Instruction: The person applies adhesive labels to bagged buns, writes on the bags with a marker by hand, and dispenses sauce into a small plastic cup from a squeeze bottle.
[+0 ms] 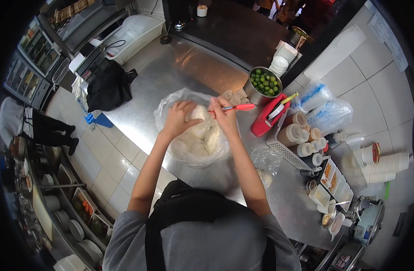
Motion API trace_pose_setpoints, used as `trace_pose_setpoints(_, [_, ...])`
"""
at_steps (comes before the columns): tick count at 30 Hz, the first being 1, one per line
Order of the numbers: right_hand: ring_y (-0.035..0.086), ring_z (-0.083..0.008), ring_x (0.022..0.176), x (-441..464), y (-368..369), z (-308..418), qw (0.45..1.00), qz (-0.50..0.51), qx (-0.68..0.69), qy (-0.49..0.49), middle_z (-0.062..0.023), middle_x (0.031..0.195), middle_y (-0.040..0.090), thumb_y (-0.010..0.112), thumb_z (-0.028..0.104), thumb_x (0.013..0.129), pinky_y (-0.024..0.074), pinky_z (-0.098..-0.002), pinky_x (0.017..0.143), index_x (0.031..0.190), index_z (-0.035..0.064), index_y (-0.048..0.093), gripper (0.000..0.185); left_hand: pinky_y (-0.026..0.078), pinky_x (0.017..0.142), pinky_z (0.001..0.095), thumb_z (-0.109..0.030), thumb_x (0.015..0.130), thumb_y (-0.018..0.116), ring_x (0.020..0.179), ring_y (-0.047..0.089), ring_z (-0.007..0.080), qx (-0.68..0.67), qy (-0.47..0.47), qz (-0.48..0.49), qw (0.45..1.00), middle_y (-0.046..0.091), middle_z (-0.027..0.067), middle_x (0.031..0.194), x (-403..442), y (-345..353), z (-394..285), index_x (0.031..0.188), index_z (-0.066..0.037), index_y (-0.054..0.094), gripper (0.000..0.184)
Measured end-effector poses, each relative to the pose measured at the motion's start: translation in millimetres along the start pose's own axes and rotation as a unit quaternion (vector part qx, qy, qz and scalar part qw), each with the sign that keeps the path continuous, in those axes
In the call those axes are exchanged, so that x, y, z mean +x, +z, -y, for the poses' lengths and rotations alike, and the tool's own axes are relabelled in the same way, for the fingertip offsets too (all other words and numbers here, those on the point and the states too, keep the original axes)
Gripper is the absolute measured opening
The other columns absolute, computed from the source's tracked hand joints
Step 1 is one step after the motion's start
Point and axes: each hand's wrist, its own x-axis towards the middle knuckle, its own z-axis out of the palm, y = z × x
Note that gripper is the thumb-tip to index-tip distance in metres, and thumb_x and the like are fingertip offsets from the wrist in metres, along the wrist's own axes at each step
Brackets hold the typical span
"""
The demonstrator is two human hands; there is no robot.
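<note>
A large clear plastic bag [193,156] with several pale, wrapped lumps in it lies on the steel counter [148,97]. My left hand [182,118] rests on the left part of the bag's contents, fingers spread, holding nothing. My right hand [223,116] is closed around a red marker [244,107] over the bag's right side; the marker points to the right. Crumpled brown paper [236,96] lies just beyond my right hand. Nearer to me, right of the bag, is a smaller clear bag [265,161].
A metal pot of green limes [264,82], a red holder [266,118] and a white basket of sauce bottles [283,151] stand on the right. Black cloth [109,88] lies at the left edge. A white crate [134,38] sits behind. Another person [33,124] stands far left.
</note>
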Motion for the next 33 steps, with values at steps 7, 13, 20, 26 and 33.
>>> trace_pose_setpoints(7, [0.036, -0.0054, 0.052, 29.5, 23.6, -31.4, 0.987, 0.132, -0.087, -0.027, 0.0028, 0.059, 0.042, 0.074, 0.007, 0.078, 0.0312, -0.0247, 0.047, 0.065, 0.0040, 0.044, 0.033, 0.027, 0.103, 0.0509, -0.061, 0.070, 0.068, 0.126, 0.039, 0.0386, -0.082, -0.109, 0.064, 0.988, 0.051, 0.0165, 0.127, -15.2, 17.9, 9.4, 0.132, -0.006, 0.043, 0.087])
trace_pose_setpoints(13, [0.033, -0.0036, 0.055, 36.4, 35.4, -31.4, 0.968, 0.156, -0.185, -0.065, 0.0041, 0.059, 0.036, 0.068, 0.002, 0.082, 0.0276, -0.0226, 0.048, 0.063, 0.0070, 0.034, 0.039, 0.025, 0.106, 0.0511, -0.061, 0.072, 0.063, 0.128, 0.035, 0.0394, -0.008, -0.118, 0.072, 0.990, 0.044, 0.0182, 0.134, -14.2, 26.1, 0.2, 0.136, -0.003, 0.036, 0.090])
trace_pose_setpoints(20, [0.031, -0.0056, 0.053, 35.7, 35.7, -43.6, 0.961, 0.145, -0.212, -0.100, 0.0030, 0.056, 0.035, 0.066, 0.002, 0.083, 0.0280, -0.0254, 0.047, 0.063, 0.0052, 0.032, 0.039, 0.026, 0.105, 0.0506, -0.059, 0.070, 0.064, 0.127, 0.036, 0.0380, 0.017, -0.105, 0.051, 0.993, 0.045, 0.0191, 0.132, -17.2, 38.2, 8.7, 0.135, 0.000, 0.037, 0.092])
trace_pose_setpoints(26, [0.031, -0.0060, 0.052, 33.2, 37.7, -36.9, 0.949, 0.156, -0.250, -0.114, 0.0012, 0.055, 0.033, 0.063, -0.001, 0.083, 0.0285, -0.0260, 0.046, 0.063, 0.0051, 0.031, 0.038, 0.025, 0.107, 0.0487, -0.058, 0.071, 0.063, 0.129, 0.035, 0.0371, 0.023, -0.113, 0.060, 0.992, 0.044, 0.0197, 0.134, -17.8, 36.7, 6.9, 0.134, -0.001, 0.039, 0.089])
trace_pose_setpoints(33, [0.032, -0.0063, 0.055, 33.9, 40.4, -36.4, 0.956, 0.141, -0.230, -0.115, -0.0003, 0.056, 0.034, 0.061, -0.002, 0.082, 0.0300, -0.0253, 0.048, 0.064, 0.0043, 0.032, 0.035, 0.026, 0.105, 0.0499, -0.057, 0.070, 0.065, 0.127, 0.037, 0.0365, 0.024, -0.108, 0.056, 0.992, 0.046, 0.0190, 0.131, -17.7, 35.4, 5.7, 0.133, 0.000, 0.038, 0.089])
